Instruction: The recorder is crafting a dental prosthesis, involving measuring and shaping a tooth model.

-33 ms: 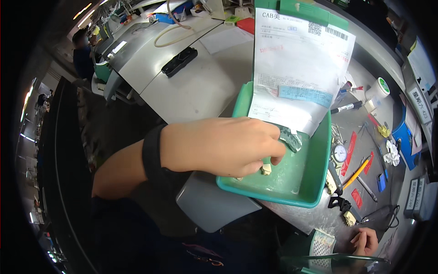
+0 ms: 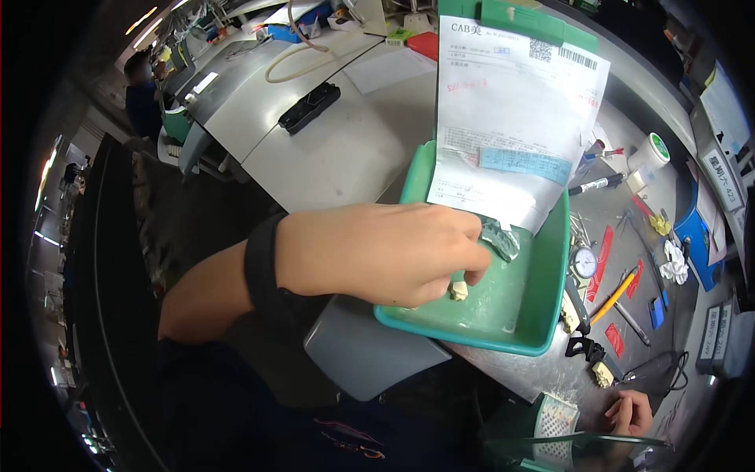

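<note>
My left hand (image 2: 393,253), with a black band at the wrist, reaches into a green plastic tray (image 2: 557,307). Its fingers are curled downward and closed; whatever is between them is hidden beneath the hand. Close by its fingertips a small cream plaster tooth piece (image 2: 459,291) lies on the tray bottom. Beyond the knuckles is a dark green dental impression or model (image 2: 502,240), partly covered. A printed paper sheet (image 2: 511,118) leans up from the tray's far end under a green clip (image 2: 535,25). At the lower right, my right hand (image 2: 631,411) rests closed, with nothing visible in it.
Right of the tray lie a dial gauge (image 2: 584,263), a yellow pencil-like tool (image 2: 615,297), red strips (image 2: 602,256), a blue block (image 2: 657,313) and crumpled tissue (image 2: 675,263). A black case (image 2: 310,107) sits on the left table. A grey chair (image 2: 373,350) is below the tray.
The sheet and the tray's near edge have shifted very slightly. Both hands stay almost where they were.
</note>
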The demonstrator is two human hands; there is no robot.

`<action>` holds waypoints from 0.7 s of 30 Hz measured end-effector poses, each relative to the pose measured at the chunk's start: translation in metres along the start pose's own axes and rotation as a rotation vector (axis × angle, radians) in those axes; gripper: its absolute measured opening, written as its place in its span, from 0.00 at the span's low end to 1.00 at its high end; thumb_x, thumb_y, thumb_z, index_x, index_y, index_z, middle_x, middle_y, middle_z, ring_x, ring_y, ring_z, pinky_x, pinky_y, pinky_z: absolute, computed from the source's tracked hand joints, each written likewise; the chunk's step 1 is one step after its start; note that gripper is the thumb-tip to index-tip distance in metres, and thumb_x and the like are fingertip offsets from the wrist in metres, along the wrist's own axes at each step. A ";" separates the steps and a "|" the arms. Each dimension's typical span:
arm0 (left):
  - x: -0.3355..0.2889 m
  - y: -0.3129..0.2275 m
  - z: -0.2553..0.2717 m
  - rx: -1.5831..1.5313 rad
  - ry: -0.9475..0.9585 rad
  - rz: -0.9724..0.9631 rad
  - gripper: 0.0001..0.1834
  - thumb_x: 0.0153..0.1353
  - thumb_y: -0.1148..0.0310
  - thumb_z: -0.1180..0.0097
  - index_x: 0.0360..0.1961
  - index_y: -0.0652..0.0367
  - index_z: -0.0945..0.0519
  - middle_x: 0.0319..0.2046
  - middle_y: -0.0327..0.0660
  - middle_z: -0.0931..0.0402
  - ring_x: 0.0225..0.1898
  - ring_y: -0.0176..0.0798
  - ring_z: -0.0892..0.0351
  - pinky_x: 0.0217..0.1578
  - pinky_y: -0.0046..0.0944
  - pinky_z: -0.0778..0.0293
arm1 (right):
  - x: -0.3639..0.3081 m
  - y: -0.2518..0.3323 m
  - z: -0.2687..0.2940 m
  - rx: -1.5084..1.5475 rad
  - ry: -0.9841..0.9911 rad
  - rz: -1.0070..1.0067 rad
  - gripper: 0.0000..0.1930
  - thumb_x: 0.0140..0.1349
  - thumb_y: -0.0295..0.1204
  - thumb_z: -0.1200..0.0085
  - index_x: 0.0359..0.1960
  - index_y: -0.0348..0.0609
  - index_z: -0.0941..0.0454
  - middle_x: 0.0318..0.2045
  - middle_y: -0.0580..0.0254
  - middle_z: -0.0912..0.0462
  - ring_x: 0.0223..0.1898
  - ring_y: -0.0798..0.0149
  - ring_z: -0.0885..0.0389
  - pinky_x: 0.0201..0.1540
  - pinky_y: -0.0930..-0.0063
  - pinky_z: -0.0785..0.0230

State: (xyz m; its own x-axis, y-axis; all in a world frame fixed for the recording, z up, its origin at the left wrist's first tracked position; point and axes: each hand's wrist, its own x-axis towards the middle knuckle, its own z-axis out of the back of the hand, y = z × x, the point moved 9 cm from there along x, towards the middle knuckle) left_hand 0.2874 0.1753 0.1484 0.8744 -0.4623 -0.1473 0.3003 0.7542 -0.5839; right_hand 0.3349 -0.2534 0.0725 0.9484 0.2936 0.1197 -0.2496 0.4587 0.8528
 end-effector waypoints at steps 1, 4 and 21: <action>-0.001 -0.002 -0.001 0.003 0.000 -0.005 0.11 0.56 0.77 0.48 0.41 0.57 0.21 0.37 0.43 0.29 0.37 0.47 0.23 0.37 0.44 0.26 | 0.002 -0.003 -0.002 0.013 0.016 -0.068 0.08 0.71 0.26 0.53 0.38 0.35 0.24 0.21 0.68 0.27 0.19 0.78 0.33 0.22 0.85 0.45; -0.002 -0.010 -0.005 0.052 0.005 -0.018 0.09 0.59 0.76 0.48 0.40 0.58 0.21 0.38 0.44 0.29 0.39 0.48 0.22 0.39 0.46 0.25 | 0.002 0.012 -0.011 -0.023 0.008 -0.054 0.07 0.71 0.25 0.53 0.38 0.36 0.24 0.21 0.69 0.27 0.20 0.78 0.33 0.24 0.85 0.44; -0.002 0.006 -0.033 0.324 0.333 0.250 0.06 0.51 0.73 0.38 0.24 0.66 0.18 0.23 0.51 0.20 0.30 0.53 0.18 0.33 0.46 0.25 | 0.001 0.041 -0.024 0.063 -0.012 0.018 0.07 0.69 0.24 0.52 0.36 0.34 0.22 0.24 0.68 0.25 0.24 0.77 0.30 0.28 0.83 0.41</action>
State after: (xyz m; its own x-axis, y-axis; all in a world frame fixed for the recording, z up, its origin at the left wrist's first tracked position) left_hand 0.2747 0.1654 0.1195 0.7819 -0.3330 -0.5271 0.2465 0.9416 -0.2292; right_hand 0.3207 -0.2145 0.0956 0.9461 0.2914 0.1412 -0.2544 0.3992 0.8809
